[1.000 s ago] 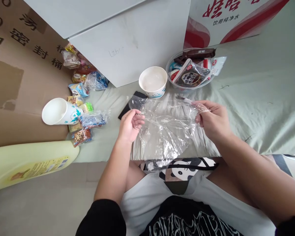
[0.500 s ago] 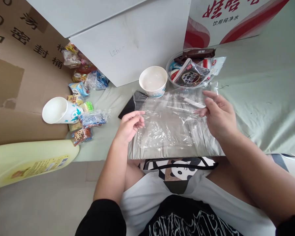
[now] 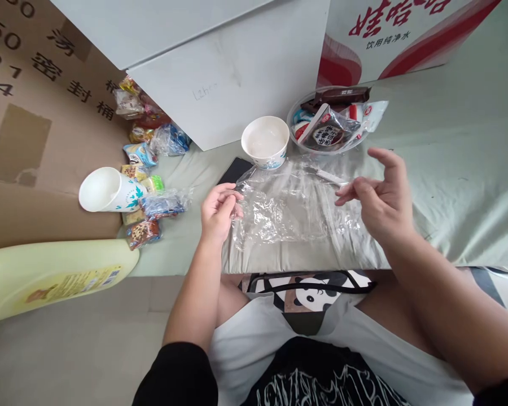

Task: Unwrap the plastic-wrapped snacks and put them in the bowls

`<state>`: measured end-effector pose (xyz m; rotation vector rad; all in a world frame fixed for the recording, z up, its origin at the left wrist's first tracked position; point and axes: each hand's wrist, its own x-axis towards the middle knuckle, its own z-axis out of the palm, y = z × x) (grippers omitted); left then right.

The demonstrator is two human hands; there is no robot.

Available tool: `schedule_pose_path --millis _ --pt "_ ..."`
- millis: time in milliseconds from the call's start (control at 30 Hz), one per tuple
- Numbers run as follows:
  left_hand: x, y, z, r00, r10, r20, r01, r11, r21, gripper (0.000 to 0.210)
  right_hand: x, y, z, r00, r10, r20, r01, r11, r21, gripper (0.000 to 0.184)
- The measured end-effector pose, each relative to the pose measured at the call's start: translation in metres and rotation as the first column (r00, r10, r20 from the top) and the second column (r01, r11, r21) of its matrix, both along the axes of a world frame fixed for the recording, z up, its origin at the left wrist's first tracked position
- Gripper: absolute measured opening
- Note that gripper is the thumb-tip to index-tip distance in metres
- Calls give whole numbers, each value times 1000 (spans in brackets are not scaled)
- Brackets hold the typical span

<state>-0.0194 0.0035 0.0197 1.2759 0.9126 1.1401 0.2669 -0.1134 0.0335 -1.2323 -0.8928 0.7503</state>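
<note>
A crinkled clear plastic bag point(image 3: 285, 217) is spread between my hands, just above the green cloth. My left hand point(image 3: 220, 211) pinches its left edge between thumb and fingers. Thumb and lower fingers of my right hand point(image 3: 385, 203) close on the bag's right side, while the index finger sticks out. A narrow white strip point(image 3: 330, 177) shows at the bag's upper right, close to my right fingertips. Behind the bag stands a white paper bowl point(image 3: 265, 138). A dark phone point(image 3: 236, 169) lies partly under the bag's upper left corner.
A clear round tub point(image 3: 294, 132) of packaged snacks stands at the back, before a red-and-white carton point(image 3: 385, 45) and a white box point(image 3: 232, 84). Left are a tipped paper cup point(image 3: 99, 190), several wrapped snacks point(image 3: 163, 203), a large cardboard box point(image 3: 21, 141) and a pale yellow bottle point(image 3: 59, 276).
The bag has shifted and crumpled somewhat, uncovering more of the phone. My left hand has moved slightly left; my right hand has turned, with its index finger lifted away.
</note>
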Motion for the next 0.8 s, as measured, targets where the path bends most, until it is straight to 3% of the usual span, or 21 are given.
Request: schedule_pose_path --millis 133,200,267,367,433,533,633,667,733,800 --pt "-3 5 -4 990 143 0 -143 988 50 31 6 -1 -3 994 -106 33 105 994 42 21" --pt "-5 6 -6 990 139 4 -139 988 61 37 9 -1 -4 996 -62 62 55 994 99 22" --pt "-7 6 -9 993 118 -15 -117 990 79 45 12 -2 -6 980 24 199 -45 994 101 33" --pt "-9 6 -11 986 121 -116 -105 986 131 49 16 -3 -10 854 65 517 -66 998 -16 41" --pt "-10 5 -11 966 145 -216 -106 977 183 41 18 -2 -13 738 24 675 22 998 -60 27" --pt "-13 6 -7 905 193 -378 -70 946 316 25 20 -1 -13 609 -115 785 168 986 15 9" --pt "-15 8 -4 872 258 -417 -53 895 443 23 21 -2 -5 520 -246 818 221 964 149 11" --pt "-16 9 -4 884 273 -379 -77 886 456 26 21 -4 0 519 -248 818 194 966 170 14" --pt "-16 10 -1 932 252 -260 -133 907 400 35 23 -8 9 599 -138 789 61 990 126 22" --pt "-16 9 4 978 165 -131 -130 962 240 44 27 -12 17 740 178 649 -206 978 -34 30"
